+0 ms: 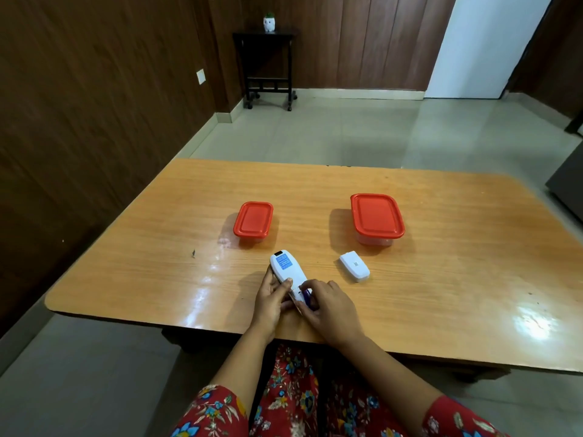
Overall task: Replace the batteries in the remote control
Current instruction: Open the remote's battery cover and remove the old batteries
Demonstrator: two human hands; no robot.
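A white remote control (286, 269) lies back side up near the table's front edge, with a blue label on its back. Its battery compartment at the near end is uncovered. My left hand (272, 299) grips the remote from the left, thumb on its back. My right hand (328, 307) pinches a blue battery (306, 297) at the compartment with its fingertips. The white battery cover (354, 266) lies apart on the table to the right of the remote.
Two clear boxes with red lids stand farther back on the wooden table (441, 279): a smaller box (253, 220) at the left and a larger box (377, 219) at the right. A black side table (268, 64) stands by the far wall.
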